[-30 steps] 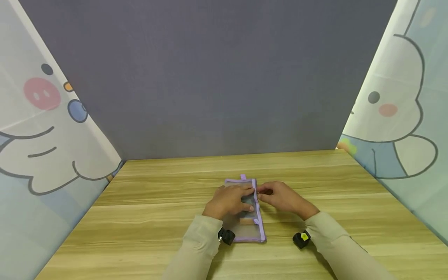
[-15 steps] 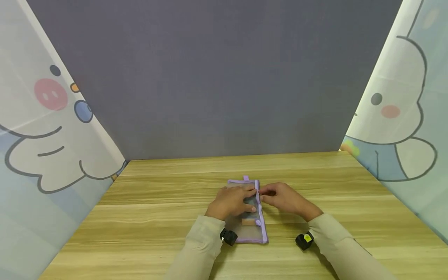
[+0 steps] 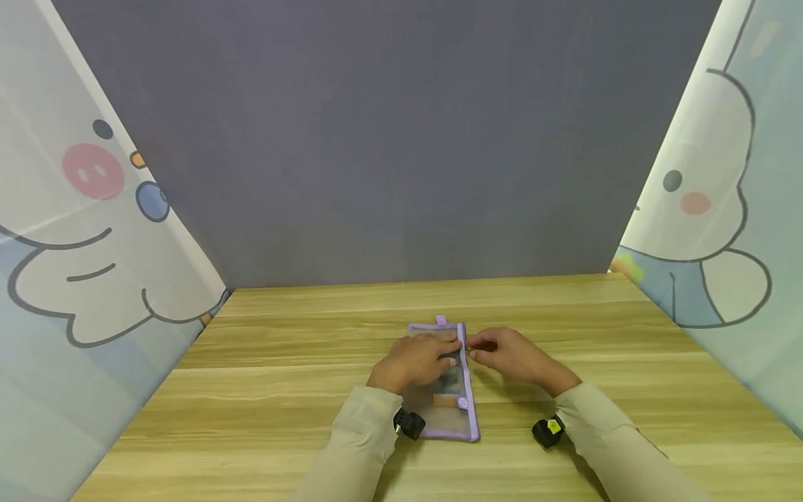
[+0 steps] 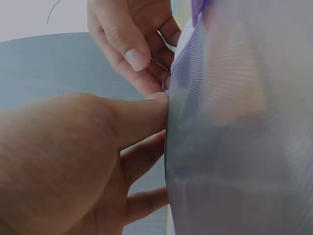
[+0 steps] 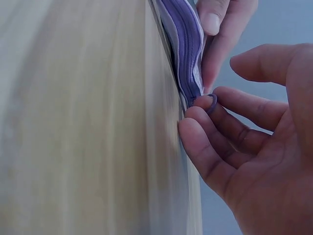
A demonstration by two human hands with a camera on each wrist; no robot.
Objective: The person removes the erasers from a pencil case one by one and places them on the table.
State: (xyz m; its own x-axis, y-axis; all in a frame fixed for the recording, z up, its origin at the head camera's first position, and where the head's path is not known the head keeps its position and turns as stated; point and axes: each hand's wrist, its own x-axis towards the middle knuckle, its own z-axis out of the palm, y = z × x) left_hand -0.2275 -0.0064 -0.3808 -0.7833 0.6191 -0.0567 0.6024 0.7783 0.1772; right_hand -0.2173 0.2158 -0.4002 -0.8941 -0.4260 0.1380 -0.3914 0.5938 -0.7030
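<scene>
A translucent mesh zipper pouch (image 3: 448, 420) with purple edging lies flat on the table, its zipper (image 3: 467, 383) along the right side. My left hand (image 3: 414, 360) rests on its upper half, fingers spread toward the zipper; in the left wrist view the left thumb (image 4: 142, 117) touches the pouch. At the zipper's far part, my right hand (image 3: 511, 355) has its fingers curled. The right wrist view shows a small purple ring pull (image 5: 212, 104) round a right fingertip, while the right thumb (image 5: 259, 63) stands apart. Dim brown and dark patches show through the mesh.
The wood-grain table (image 3: 282, 390) spreads around the pouch. A grey panel (image 3: 408, 139) stands at the back, with cartoon-printed curtains (image 3: 81, 279) at both sides. A purple tab (image 3: 442, 320) sticks out from the pouch's far edge.
The head view has shifted slightly. My left thumb has drawn up toward its fingers. The zipper edge beside my right hand looks straighter than before; the right hand stays nearly in place.
</scene>
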